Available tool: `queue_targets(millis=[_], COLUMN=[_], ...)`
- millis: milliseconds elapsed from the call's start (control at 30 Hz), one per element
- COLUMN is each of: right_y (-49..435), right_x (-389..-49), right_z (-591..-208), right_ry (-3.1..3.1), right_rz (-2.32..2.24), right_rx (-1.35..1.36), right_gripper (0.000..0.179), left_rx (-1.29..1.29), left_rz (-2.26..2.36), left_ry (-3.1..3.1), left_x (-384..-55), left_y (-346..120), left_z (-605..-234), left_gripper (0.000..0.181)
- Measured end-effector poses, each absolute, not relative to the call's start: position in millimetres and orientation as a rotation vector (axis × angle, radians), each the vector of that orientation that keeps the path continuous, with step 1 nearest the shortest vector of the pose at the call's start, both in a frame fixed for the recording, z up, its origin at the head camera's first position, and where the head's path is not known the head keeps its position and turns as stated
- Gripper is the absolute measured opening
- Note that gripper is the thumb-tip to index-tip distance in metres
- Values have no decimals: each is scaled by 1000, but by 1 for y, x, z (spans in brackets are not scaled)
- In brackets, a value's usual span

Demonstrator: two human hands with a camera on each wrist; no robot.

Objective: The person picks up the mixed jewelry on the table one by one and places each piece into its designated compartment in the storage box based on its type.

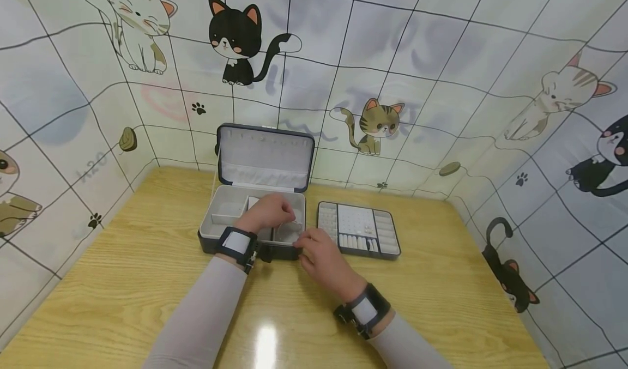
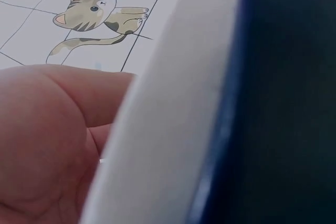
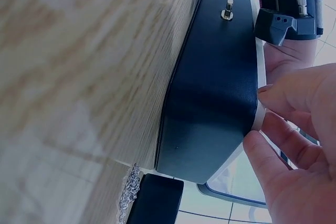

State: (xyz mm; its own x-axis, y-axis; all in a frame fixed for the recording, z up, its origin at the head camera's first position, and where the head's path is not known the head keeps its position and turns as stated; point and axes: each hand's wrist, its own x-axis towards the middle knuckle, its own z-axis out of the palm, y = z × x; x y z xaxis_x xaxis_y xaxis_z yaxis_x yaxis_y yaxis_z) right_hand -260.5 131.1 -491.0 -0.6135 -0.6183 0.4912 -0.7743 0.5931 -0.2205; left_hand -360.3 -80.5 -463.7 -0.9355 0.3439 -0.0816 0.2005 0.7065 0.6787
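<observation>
An open jewelry box (image 1: 211, 243), dark outside and pale inside, stands on the table with its lid (image 1: 266, 156) raised at the back. My left hand (image 1: 269, 212) reaches over the front wall into the right-hand compartment, fingers bent downward. Beneath those fingers lies a clear, filmy item (image 1: 288, 231); I cannot tell whether they pinch it. In the left wrist view the box wall hides most of the fingers. At the front right corner, my right hand (image 1: 321, 257) holds the rim (image 3: 259, 115) between thumb and fingers, seen close up in the right wrist view.
A jewelry tray (image 1: 387, 254) with ring rolls and small compartments lies right of the box. Dividers (image 1: 228, 219) split the box interior. A metal clasp knob (image 3: 227, 11) sticks out of the box front. Cat-printed cloth (image 1: 314, 47) hangs behind the wooden table (image 1: 147, 282).
</observation>
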Motion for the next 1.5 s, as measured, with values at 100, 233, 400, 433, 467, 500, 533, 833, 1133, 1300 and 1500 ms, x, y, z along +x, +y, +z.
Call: queue_targets(millis=[100,233,400,433,467,500,533,833,1133,1300,1500], right_y=[131,131,130,130,130,130,130,130,131,131,131], right_x=[-261,-262,-261,-261,-261,-261,-261,-259,-260,-260,-260], right_z=[-491,-491,-490,-490,-490,-490,-490,-489,-491,-490,-491], right_ry=[-2449,-2434,-2440,-2445,-2452,-2461,-2470,-2522,-2517,-2536,-2514], right_rz=[583,581,592,594,594,593,592,642,652,652,661], right_rx=[1127,1130,1126,1125,1122,1119,1114,1091,1079,1069,1082], right_gripper=[26,26,25,25,24,24,23,21,21,21,22], left_rx=[431,425,429,430,432,437,441,519,547,540,560], left_rz=[1017,1000,967,961,950,942,938,888,859,850,819], left_ry=[2724,2729,2745,2747,2749,2751,2749,2741,2792,2803,2840], left_x=[-360,-357,-355,-354,-354,-354,-354,-354,-348,-348,-351], left_y=[-79,-78,-80,-81,-81,-82,-82,-80,-76,-72,-67], left_z=[-462,-459,-452,-451,-450,-450,-450,-451,-453,-455,-461], left_gripper=[25,30,36,37,37,37,36,21,23,20,20])
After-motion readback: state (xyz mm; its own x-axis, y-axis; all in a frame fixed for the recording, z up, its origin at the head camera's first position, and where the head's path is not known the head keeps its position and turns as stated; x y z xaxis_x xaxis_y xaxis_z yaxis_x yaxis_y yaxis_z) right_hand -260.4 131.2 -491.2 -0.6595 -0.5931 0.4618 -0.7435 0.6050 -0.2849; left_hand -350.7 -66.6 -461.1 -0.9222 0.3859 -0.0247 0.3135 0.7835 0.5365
